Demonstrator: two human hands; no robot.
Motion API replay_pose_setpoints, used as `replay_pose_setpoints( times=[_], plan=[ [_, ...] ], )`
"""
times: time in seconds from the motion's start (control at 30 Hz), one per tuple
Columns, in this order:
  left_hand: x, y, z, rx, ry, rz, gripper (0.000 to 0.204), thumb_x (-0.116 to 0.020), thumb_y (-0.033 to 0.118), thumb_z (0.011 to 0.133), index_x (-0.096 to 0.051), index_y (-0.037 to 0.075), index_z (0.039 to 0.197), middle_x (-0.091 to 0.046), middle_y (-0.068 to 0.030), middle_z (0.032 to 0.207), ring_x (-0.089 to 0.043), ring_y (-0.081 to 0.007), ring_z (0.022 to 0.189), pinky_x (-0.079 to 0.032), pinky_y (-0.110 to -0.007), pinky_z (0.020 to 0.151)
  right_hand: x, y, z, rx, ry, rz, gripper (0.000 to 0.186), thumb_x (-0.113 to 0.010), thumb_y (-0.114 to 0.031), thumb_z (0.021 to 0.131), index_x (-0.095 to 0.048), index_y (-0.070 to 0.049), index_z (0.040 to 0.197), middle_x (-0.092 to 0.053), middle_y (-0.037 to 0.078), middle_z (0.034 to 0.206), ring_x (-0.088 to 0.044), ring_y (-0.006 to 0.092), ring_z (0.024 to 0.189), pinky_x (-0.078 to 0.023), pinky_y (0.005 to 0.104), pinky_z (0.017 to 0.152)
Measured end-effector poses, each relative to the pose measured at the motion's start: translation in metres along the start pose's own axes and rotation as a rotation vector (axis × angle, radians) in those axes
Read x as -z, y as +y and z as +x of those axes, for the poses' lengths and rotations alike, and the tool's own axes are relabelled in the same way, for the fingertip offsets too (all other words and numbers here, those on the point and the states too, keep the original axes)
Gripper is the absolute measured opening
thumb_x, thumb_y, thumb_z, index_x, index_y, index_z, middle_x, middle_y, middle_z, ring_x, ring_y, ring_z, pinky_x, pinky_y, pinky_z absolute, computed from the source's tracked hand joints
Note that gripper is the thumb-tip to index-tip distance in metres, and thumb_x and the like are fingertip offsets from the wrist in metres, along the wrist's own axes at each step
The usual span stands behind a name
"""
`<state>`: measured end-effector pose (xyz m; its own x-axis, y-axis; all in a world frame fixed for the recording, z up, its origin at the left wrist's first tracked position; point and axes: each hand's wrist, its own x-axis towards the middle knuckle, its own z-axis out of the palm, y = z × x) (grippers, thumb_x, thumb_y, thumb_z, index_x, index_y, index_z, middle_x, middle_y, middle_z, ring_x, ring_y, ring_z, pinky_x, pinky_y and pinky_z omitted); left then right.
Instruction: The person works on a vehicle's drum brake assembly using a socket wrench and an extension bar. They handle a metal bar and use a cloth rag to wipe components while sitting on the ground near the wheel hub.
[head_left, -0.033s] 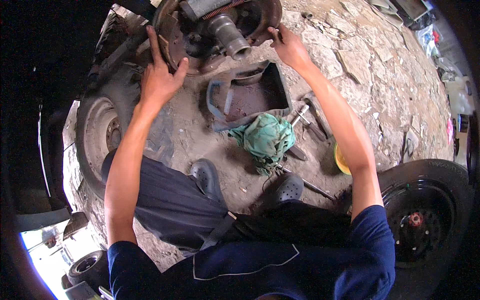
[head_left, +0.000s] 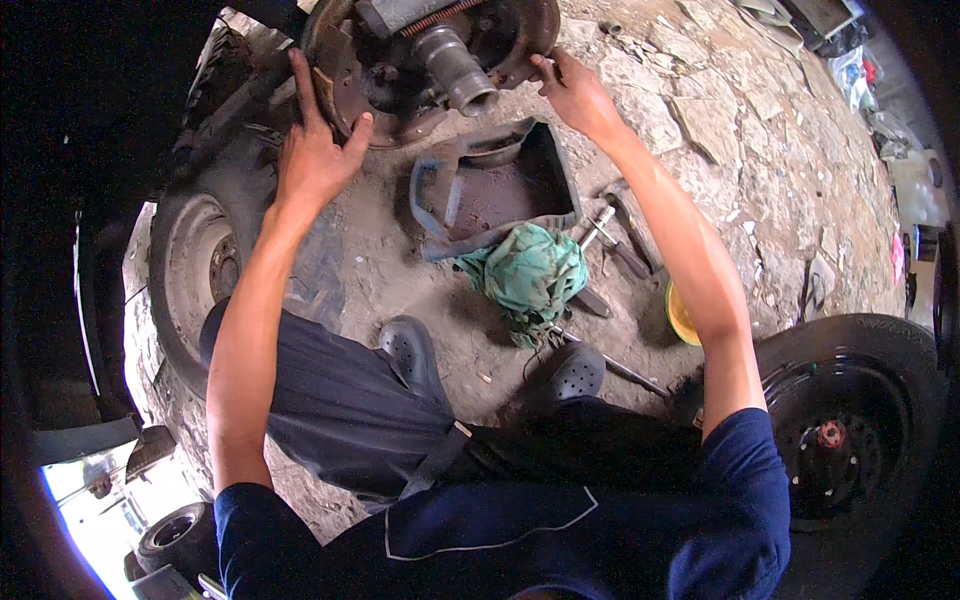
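At the top of the view is a drum brake assembly [head_left: 395, 75] with a metal spindle [head_left: 462, 75] jutting from its middle and a coil spring above. On its left side, my left hand [head_left: 315, 155] grips the edge of the left brake shoe [head_left: 335, 75], with the thumb on the near rim and the index finger stretched along the outside. My right hand [head_left: 578, 92] holds the edge of the right brake shoe [head_left: 535, 50] between curled fingers and thumb. Beneath the assembly sits an open grey plastic container [head_left: 425, 205] with dark, dirty residue in its bottom.
A crumpled green rag [head_left: 532, 272] lies against the container, beside a hammer [head_left: 640, 225] and several metal tools. A yellow round container [head_left: 682, 315] is near my right forearm. Wheels stand at left [head_left: 200, 260] and right [head_left: 850, 420]. Broken stone paving [head_left: 700, 130] covers the right side.
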<state>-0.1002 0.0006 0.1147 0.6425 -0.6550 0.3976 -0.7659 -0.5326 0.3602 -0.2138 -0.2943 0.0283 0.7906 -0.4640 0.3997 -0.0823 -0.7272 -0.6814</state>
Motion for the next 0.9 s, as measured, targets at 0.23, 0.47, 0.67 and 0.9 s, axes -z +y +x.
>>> replay_pose_setpoints(
  times=[0.23,0.47,0.67,0.9],
  plan=[
    [0.008,0.011,-0.002,0.052,-0.062,0.056,0.105,-0.063,0.036,0.080,0.018,0.011,0.143,-0.058,-0.0380,0.095,-0.058,-0.0516,0.088,-0.049,-0.049,0.081,0.019,0.044,-0.029,-0.125,-0.454,-0.382,0.046,-0.047,-0.044,0.090,-0.065,-0.002,0.092,-0.065,0.021,0.088,-0.062,0.0395,0.086,-0.049,0.0467,0.078],
    [0.028,0.036,-0.008,0.109,-0.133,0.235,0.105,-0.063,0.046,0.079,0.011,0.004,0.142,-0.058,-0.0356,0.103,-0.058,-0.0488,0.095,-0.048,-0.047,0.085,-0.004,0.146,-0.109,-0.238,-0.790,-0.660,0.032,-0.051,-0.027,0.085,-0.066,0.000,0.088,-0.065,0.023,0.088,-0.064,0.0362,0.087,-0.051,0.0447,0.076],
    [0.030,0.039,-0.020,0.322,-0.759,0.499,0.078,-0.058,0.056,0.079,-0.045,-0.010,0.119,-0.060,-0.0331,0.098,-0.061,-0.0422,0.092,-0.049,-0.046,0.081,-0.028,0.112,-0.180,-0.280,-1.135,-0.690,0.032,-0.056,-0.028,0.078,-0.068,-0.006,0.097,-0.067,0.016,0.100,-0.064,0.0305,0.096,-0.054,0.0405,0.076],
    [-0.057,0.089,-0.092,-0.197,-0.958,0.241,0.070,-0.062,0.050,0.077,-0.047,0.001,0.124,-0.062,-0.0242,0.102,-0.063,-0.0354,0.092,-0.050,-0.046,0.078,-0.027,0.095,-0.223,-0.687,-1.062,-0.489,0.026,-0.052,-0.019,0.081,-0.067,-0.003,0.096,-0.067,0.015,0.096,-0.067,0.0254,0.083,-0.056,0.0409,0.063]
  ],
)
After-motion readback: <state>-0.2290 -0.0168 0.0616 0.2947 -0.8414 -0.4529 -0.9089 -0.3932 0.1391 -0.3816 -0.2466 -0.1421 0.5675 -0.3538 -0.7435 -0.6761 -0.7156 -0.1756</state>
